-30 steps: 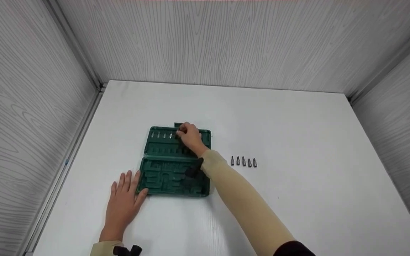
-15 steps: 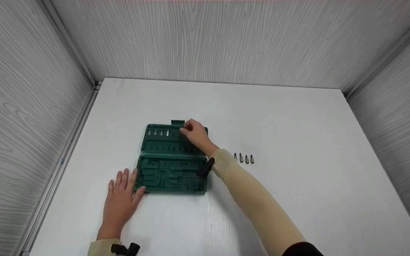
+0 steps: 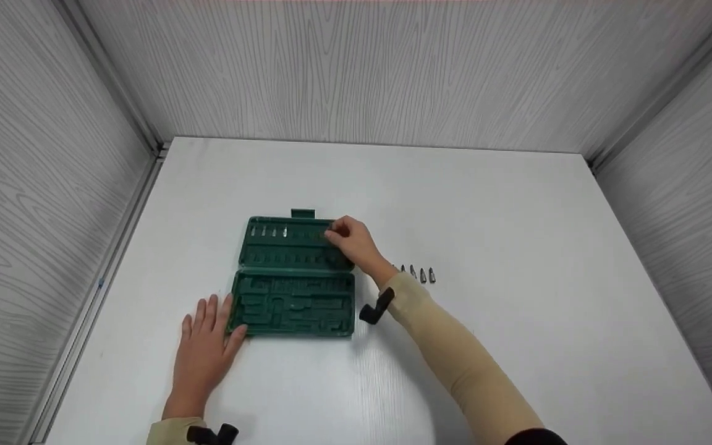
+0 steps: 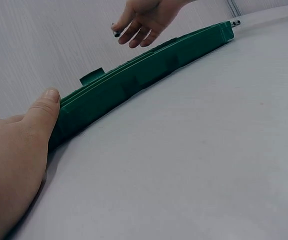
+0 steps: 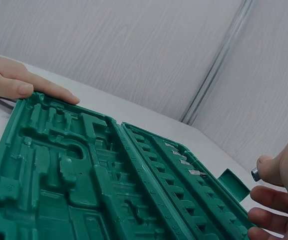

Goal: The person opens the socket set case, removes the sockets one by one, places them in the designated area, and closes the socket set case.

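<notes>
The green case lies unfolded on the white table. The left hand, fingers extended, touches its near left corner. The right hand pinches a small metal bit above the case's far right portion. Four seated bits occupy the far left slots; loose bits are lined up right of the case.

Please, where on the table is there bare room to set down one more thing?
The table is bare right of the row of bits, and between the green case and the back panel. It is crowded between case and bits, where the right arm crosses, and at the case's near left corner, where the left grip rests.
</notes>
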Motion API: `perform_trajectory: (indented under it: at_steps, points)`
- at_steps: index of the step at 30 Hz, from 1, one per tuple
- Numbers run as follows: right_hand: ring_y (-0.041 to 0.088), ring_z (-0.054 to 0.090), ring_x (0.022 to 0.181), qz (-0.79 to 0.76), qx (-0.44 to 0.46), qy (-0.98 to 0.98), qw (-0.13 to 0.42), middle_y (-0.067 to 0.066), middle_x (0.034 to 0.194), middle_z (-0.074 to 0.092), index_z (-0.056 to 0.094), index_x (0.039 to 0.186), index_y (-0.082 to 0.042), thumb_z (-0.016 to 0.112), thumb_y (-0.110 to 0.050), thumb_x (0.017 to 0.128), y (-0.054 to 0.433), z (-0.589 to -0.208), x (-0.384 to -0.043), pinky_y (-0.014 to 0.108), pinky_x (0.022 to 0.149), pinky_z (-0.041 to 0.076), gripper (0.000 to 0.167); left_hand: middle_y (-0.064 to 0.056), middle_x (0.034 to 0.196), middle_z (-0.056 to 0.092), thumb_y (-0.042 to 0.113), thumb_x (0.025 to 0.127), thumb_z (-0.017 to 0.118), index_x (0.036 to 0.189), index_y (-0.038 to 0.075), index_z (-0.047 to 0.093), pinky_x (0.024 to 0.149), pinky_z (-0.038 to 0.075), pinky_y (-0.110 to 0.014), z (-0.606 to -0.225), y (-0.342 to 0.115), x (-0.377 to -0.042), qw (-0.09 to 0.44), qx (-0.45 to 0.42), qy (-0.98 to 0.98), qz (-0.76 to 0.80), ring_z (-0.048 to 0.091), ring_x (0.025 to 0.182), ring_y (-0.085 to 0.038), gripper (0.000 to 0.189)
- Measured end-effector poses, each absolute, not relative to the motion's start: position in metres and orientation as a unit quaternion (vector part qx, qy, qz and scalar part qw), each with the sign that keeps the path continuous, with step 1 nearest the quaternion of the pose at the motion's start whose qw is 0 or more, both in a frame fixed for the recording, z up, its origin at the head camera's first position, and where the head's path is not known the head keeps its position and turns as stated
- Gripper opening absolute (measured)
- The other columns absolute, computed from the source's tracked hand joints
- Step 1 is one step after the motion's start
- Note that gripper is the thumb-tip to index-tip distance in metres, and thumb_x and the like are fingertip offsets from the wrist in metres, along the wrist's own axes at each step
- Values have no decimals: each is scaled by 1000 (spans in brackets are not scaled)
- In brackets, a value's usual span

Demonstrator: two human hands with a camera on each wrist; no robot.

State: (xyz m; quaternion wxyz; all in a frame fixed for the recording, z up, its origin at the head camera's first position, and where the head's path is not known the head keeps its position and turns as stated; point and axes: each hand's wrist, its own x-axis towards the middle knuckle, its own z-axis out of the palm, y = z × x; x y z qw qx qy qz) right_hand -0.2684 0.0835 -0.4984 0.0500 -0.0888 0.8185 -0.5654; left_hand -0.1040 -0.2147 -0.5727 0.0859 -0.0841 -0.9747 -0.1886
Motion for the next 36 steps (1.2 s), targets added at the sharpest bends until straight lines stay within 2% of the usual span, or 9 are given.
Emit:
perform_trajectory:
  at_steps: [11,17,20,23,27,29,33,36]
  points:
    - [18,52,82,-571,-80,816,49,5,90,57,59,96,-5,62,-19,91,121,-499,-246,29,69,45,14,-20,150,22,52,95,41,150,17,18,110,4,-52,-571,-214,-106,92,-85,-974,-186,12,139,-36,69]
    - [19,55,87,-563,-71,822,39,5,92,61,62,95,-6,64,-17,89,143,-500,-233,30,72,47,13,-20,150,22,52,95,40,150,17,18,110,4,-51,-572,-213,-106,94,-89,-975,-184,12,139,-35,69]
    - [19,56,87,-565,-62,822,39,5,93,62,62,94,-7,64,-16,89,154,-500,-226,29,69,47,11,-19,150,22,52,95,40,150,17,18,110,4,-51,-572,-213,-107,93,-90,-974,-185,12,139,-35,69]
    - [19,55,85,-568,-46,820,45,4,93,62,62,95,-9,64,-19,89,165,-499,-218,33,64,48,12,-19,151,21,53,95,40,150,18,17,110,3,-51,-572,-213,-107,90,-90,-974,-185,11,139,-35,69]
    - [20,54,82,-588,-31,807,47,6,94,61,62,96,-6,65,-19,89,180,-500,-207,41,66,50,15,-19,151,21,52,95,40,151,19,15,110,2,-51,-572,-214,-107,85,-88,-975,-187,10,139,-35,69]
    - [20,54,82,-596,-24,802,40,8,93,61,62,96,-4,66,-17,88,188,-501,-202,39,68,50,16,-19,151,20,52,95,40,151,19,15,110,2,-52,-571,-214,-106,85,-88,-974,-189,10,139,-35,69]
    - [19,54,81,-588,-2,809,21,7,92,61,62,94,-4,66,-16,88,208,-501,-194,27,64,46,15,-20,151,21,51,95,41,151,19,15,110,3,-52,-571,-213,-105,84,-89,-974,-193,10,139,-35,69]
    - [19,54,83,-574,12,819,7,6,92,62,62,94,-3,67,-16,87,225,-500,-189,25,65,45,15,-20,150,21,51,95,41,151,19,16,110,3,-52,-571,-213,-105,86,-88,-973,-194,10,139,-35,69]
